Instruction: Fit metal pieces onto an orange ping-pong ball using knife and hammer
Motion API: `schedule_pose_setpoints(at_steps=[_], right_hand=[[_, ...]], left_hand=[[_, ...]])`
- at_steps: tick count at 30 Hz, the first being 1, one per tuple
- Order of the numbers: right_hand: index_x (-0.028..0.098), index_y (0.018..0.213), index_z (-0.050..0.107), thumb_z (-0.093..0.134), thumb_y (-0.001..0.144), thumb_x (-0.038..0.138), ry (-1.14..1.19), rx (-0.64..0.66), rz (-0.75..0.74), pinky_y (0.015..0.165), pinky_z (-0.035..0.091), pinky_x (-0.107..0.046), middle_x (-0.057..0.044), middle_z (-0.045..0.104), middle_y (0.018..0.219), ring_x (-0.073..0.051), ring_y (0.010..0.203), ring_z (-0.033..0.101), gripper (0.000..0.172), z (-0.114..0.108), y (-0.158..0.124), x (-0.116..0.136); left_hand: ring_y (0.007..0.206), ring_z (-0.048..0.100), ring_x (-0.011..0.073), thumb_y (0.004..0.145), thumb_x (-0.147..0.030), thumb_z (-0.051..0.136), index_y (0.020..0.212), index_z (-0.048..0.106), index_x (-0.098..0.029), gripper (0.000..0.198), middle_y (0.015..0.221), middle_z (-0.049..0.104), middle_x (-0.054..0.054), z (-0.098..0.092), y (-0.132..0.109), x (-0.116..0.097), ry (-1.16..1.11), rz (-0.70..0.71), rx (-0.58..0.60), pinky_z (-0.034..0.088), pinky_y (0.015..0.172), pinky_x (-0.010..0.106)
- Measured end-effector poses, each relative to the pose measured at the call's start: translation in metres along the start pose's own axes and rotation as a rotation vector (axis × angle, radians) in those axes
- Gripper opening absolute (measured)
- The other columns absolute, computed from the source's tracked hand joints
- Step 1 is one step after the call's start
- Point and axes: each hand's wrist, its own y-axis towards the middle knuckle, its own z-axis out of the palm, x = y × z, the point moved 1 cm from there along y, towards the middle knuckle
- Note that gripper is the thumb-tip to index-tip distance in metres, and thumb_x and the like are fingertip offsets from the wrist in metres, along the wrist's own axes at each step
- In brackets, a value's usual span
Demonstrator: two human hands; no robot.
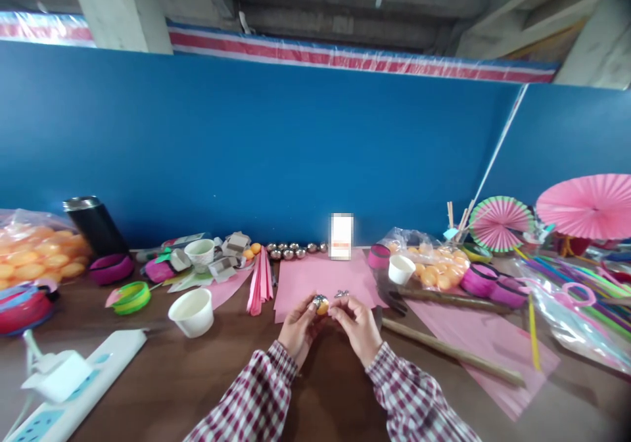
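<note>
My left hand point(298, 329) is closed around an orange ball point(322, 306), which looks like a ping-pong ball partly covered with shiny silver pieces. My right hand point(359, 327) is beside it, thumb and forefinger pinched together close to the ball's right side. Anything between those fingertips is too small to make out. Just beyond the hands, a little cluster of silver pieces point(341, 293) lies on pink paper point(308, 276). At the back of that paper, several shiny silver balls point(294, 251) sit in a line.
Left stand a white paper cup point(191, 312), a power strip point(93, 386) and a black bottle point(96, 225). Pink strips point(259, 284) lie left of the paper. Toward the right are another paper cup point(401, 269), bagged orange balls point(438, 268), wooden-handled hammers point(458, 353) and a yellow pencil point(534, 333).
</note>
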Motion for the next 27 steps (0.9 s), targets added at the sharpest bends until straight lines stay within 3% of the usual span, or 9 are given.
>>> schedule_pose_setpoints(at_steps=[6, 16, 22, 27], right_hand=[[0.017, 0.071, 0.058, 0.06, 0.069, 0.039, 0.054, 0.009, 0.005, 0.058, 0.042, -0.024, 0.0, 0.058, 0.068, -0.012, 0.06, 0.052, 0.022, 0.002, 0.001, -0.006], [0.017, 0.068, 0.057, 0.057, 0.071, 0.037, 0.064, 0.057, 0.055, 0.06, 0.042, -0.024, -0.001, 0.06, 0.074, -0.013, 0.064, 0.053, 0.021, 0.004, -0.002, -0.007], [0.016, 0.068, 0.059, 0.059, 0.07, 0.038, 0.036, 0.06, 0.039, 0.078, 0.041, -0.029, -0.006, 0.06, 0.098, -0.019, 0.088, 0.055, 0.023, 0.004, -0.001, -0.012], [0.016, 0.068, 0.061, 0.059, 0.069, 0.042, 0.085, 0.074, 0.038, 0.082, 0.041, -0.03, -0.005, 0.06, 0.1, -0.02, 0.091, 0.055, 0.025, 0.004, -0.001, -0.011]], left_hand=[[0.081, 0.059, 0.0162, 0.066, -0.02, 0.064, 0.101, 0.057, -0.016, 0.036, 0.093, 0.063, 0.007, 0.003, -0.002, 0.0, -0.001, 0.022, 0.041, 0.046, 0.075, 0.031], [0.082, 0.06, 0.0167, 0.063, -0.02, 0.066, 0.101, 0.056, -0.014, 0.04, 0.09, 0.066, 0.008, 0.004, -0.003, 0.001, 0.074, 0.063, -0.003, 0.046, 0.075, 0.029], [0.083, 0.06, 0.017, 0.062, -0.021, 0.067, 0.101, 0.058, -0.014, 0.04, 0.09, 0.066, 0.008, 0.002, -0.002, 0.002, 0.06, 0.077, 0.024, 0.043, 0.081, 0.032], [0.083, 0.06, 0.0174, 0.06, -0.023, 0.069, 0.103, 0.059, -0.015, 0.045, 0.091, 0.067, 0.008, 0.001, -0.001, 0.003, 0.066, 0.055, 0.009, 0.042, 0.083, 0.033]])
